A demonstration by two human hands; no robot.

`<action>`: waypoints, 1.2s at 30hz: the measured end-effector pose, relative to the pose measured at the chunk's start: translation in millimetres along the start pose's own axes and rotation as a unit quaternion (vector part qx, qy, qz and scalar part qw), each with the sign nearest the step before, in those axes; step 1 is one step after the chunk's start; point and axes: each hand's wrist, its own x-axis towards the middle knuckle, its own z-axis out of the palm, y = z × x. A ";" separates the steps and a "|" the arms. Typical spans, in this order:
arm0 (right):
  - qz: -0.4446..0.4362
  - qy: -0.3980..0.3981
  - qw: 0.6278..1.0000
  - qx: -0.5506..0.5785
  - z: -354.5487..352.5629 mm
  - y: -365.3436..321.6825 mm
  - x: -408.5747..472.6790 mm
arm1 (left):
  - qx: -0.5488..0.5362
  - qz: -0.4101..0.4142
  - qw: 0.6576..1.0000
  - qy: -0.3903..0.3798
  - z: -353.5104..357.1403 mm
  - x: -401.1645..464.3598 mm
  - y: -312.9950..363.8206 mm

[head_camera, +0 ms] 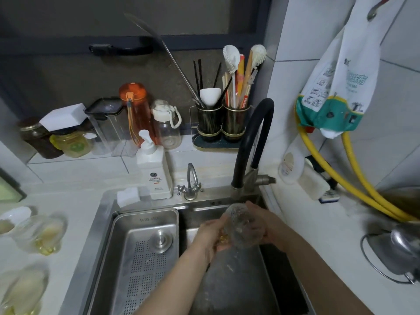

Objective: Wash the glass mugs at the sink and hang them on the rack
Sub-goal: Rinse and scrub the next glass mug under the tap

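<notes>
Gripping one glass mug [244, 226] over the steel sink [109, 226], both hands [211, 235] curl round it; white counter [75, 201] alongside.

White pump bottle [155, 169] label: print too small; hanging plastic bag [341, 71]: large characters blurred, none legible

Holding a glass mug [242, 226] between the fingers of left hand [212, 233] and right hand [264, 223], over the sink [238, 280]; lying left of the fingers, a drain tray [145, 253]; standing behind them, the faucet [250, 142].
</notes>
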 end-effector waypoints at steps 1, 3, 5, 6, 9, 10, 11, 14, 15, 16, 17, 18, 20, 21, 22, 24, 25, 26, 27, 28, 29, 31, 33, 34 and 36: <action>0.018 0.016 1.000 -0.009 1.7 0.3 -0.7 | 0.010 -0.005 1.000 -0.014 -0.7 -3.1 -0.7; 0.038 0.033 0.999 -0.002 6.3 1.2 -3.0 | 0.020 -0.007 0.999 -0.031 -3.7 -6.4 -1.3; 0.058 0.026 0.998 0.023 9.8 2.6 -7.8 | 0.015 0.000 0.999 -0.052 -8.8 -5.9 -3.3; 0.067 0.020 0.997 0.032 11.1 3.5 -11.0 | 0.017 0.010 0.998 -0.059 -12.2 -6.1 -4.3; 0.078 0.020 0.995 0.053 16.9 6.9 -20.8 | 0.088 0.065 0.992 -0.069 -21.6 -9.0 -6.6; 0.081 0.031 0.995 0.054 18.1 8.3 -22.0 | 0.115 0.080 0.987 -0.074 -23.7 -11.0 -7.1; 0.087 0.039 0.994 0.056 21.2 8.2 -25.5 | 0.137 0.096 0.983 -0.076 -25.5 -13.7 -7.3; 0.102 0.058 0.991 0.062 32.3 12.2 -34.5 | 0.169 0.117 0.975 -0.084 -33.6 -18.6 -9.6; 0.105 0.062 0.990 0.066 36.0 15.0 -36.9 | 0.173 0.117 0.974 -0.088 -37.2 -20.2 -10.1; 0.110 0.063 0.990 0.068 39.5 17.9 -39.6 | 0.181 0.115 0.972 -0.094 -41.1 -22.5 -10.8; 0.113 0.063 0.989 0.068 43.2 20.6 -42.2 | 0.187 0.114 0.971 -0.098 -44.9 -24.1 -11.8; 0.115 0.059 0.989 0.068 46.2 23.6 -44.8 | 0.195 0.114 0.969 -0.103 -49.3 -24.4 -13.5; 0.119 0.046 0.989 0.079 51.9 29.8 -50.3 | 0.206 0.113 0.966 -0.106 -56.9 -27.2 -15.4; 0.118 0.037 0.989 0.085 54.3 32.5 -53.7 | 0.209 0.111 0.966 -0.107 -60.4 -28.0 -16.0; 0.114 0.029 0.989 0.092 55.7 35.9 -56.1 | 0.213 0.110 0.965 -0.108 -64.1 -27.6 -17.1; 0.101 0.017 0.990 0.101 58.5 42.3 -61.6 | 0.222 0.103 0.963 -0.111 -70.8 -27.6 -18.2; 0.094 0.013 0.990 0.103 59.4 45.6 -64.5 | 0.227 0.100 0.963 -0.109 -73.2 -28.7 -18.4; 0.090 0.013 0.991 0.103 60.4 48.2 -67.6 | 0.230 0.094 0.963 -0.105 -74.7 -29.6 -18.3; 0.088 0.017 0.991 0.105 61.6 50.1 -70.7 | 0.234 0.091 0.962 -0.104 -75.4 -31.1 -18.2; 0.085 0.020 0.990 0.108 62.5 51.4 -75.1 | 0.239 0.090 0.961 -0.107 -76.0 -31.8 -18.6; 0.078 0.023 0.991 0.111 63.4 52.2 -79.7 | 0.240 0.092 0.960 -0.112 -76.2 -33.5 -18.6; 0.033 0.035 0.994 0.094 66.0 53.3 -91.0 | 0.232 0.101 0.959 -0.126 -75.8 -38.4 -16.5; -0.038 0.055 0.996 0.054 67.7 56.6 -100.9 | 0.228 0.103 0.960 -0.127 -75.9 -42.5 -14.9; -0.065 0.068 0.995 0.039 68.4 57.6 -105.5 | 0.224 0.105 0.960 -0.129 -76.3 -43.8 -14.7; -0.091 0.075 0.992 0.035 68.6 58.4 -112.1 | 0.219 0.115 0.959 -0.136 -76.5 -48.1 -14.5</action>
